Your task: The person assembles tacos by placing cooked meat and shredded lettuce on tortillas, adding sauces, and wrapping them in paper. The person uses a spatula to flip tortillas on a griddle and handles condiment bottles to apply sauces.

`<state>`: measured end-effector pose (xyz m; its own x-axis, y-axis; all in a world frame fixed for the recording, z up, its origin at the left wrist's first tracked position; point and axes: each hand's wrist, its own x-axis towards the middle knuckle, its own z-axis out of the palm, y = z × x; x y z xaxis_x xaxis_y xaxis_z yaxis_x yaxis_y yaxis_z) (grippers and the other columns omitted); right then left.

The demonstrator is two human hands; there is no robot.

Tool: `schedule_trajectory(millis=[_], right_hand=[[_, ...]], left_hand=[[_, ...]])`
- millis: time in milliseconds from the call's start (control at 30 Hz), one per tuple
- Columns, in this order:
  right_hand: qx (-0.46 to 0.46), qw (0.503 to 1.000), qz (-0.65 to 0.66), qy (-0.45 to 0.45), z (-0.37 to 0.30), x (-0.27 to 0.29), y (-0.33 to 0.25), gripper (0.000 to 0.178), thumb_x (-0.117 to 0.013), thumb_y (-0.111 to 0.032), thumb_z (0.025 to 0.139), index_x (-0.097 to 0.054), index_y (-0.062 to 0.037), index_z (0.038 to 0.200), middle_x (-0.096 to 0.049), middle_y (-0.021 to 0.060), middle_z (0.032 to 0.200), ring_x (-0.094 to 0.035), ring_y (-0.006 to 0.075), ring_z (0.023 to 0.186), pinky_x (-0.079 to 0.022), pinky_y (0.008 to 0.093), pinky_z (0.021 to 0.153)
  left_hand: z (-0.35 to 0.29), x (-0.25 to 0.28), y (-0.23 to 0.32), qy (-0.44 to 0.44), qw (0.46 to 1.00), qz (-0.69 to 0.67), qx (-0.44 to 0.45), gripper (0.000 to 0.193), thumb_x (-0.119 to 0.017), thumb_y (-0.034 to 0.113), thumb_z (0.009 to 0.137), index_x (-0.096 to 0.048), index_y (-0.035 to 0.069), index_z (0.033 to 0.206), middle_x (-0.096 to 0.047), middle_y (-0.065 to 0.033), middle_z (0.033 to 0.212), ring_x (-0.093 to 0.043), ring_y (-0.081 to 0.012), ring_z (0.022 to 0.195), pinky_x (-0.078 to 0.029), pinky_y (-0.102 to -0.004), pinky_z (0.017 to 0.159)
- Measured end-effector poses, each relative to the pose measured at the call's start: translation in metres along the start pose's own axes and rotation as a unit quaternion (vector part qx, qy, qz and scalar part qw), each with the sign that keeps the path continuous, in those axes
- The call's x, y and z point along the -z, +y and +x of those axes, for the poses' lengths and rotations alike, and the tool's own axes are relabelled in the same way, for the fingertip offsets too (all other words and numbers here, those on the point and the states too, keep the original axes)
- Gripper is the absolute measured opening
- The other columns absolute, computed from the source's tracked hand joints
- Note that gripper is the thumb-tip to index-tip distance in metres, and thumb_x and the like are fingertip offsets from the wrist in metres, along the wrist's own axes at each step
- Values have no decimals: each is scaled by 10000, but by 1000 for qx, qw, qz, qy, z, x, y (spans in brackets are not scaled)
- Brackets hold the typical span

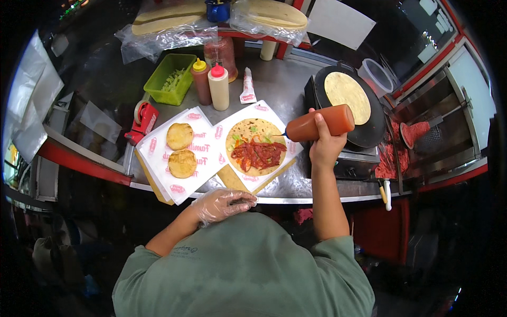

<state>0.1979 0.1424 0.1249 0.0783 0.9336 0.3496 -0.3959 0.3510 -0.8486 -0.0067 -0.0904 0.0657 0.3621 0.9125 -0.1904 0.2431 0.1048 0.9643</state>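
My right hand [326,143] is wrapped round a squeeze bottle [322,123] of orange-red sauce, held tilted nearly level. Its dark nozzle points left, over the right edge of a round tortilla [237,129]. Strips of red meat [257,157] and bits of green and orange vegetable lie on that tortilla, on printed white paper [289,153]. Near the counter's front edge, my left hand [224,205] in a clear plastic glove holds nothing, its fingers loosely stretched to the right. Left of the tortilla, two toasted bun halves [180,136] rest on another paper stack [199,178].
On a black round griddle [362,134] at right lies a plain tortilla [347,98]. Beside it is red meat on a spit [414,133]. Behind the papers stand a green tub [168,84], a white squeeze bottle [218,90] and a yellow-capped bottle [201,84]. A red tape dispenser [141,121] sits left.
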Motion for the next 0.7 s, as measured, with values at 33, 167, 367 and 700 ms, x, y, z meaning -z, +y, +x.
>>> schedule_trajectory(millis=[33,167,367,700], right_hand=[[-44,998,-22,-35,-9,7,-5,431,-791,29,910,-547,37,1265,-712,186,1144,-750,327,1093,-611,432,959],[71,971,-196,-115,-27,26,11,465,-805,59,887,-559,51,1282,-728,176,1150,-758,298,1067,-603,423,976],[92,957,-259,-91,-29,24,14,426,-832,9,886,-593,35,1238,-751,160,1146,-752,234,1024,-595,371,940],[104,889,-217,-389,-105,-20,33,1022,-795,-376,937,-202,24,1667,-163,346,1712,-116,428,1631,-186,481,1295]], left_hand=[[4,-2,1,-8,1000,-18,7,406,-616,335,1084,-658,46,1366,-757,-123,1244,-707,-230,1193,-525,-369,1051],[25,-5,9,-42,994,-97,23,373,-591,291,1106,-638,44,1382,-742,-102,1263,-681,-215,1230,-517,-368,1080],[70,-31,-9,-1,891,-449,69,521,-497,368,1139,-505,-12,1494,-622,-197,1411,-612,-289,1339,-476,-420,1166],[132,70,46,151,874,-453,-95,677,-797,304,957,-457,66,1491,-637,-143,1367,-653,-236,1222,-546,-406,1064]])
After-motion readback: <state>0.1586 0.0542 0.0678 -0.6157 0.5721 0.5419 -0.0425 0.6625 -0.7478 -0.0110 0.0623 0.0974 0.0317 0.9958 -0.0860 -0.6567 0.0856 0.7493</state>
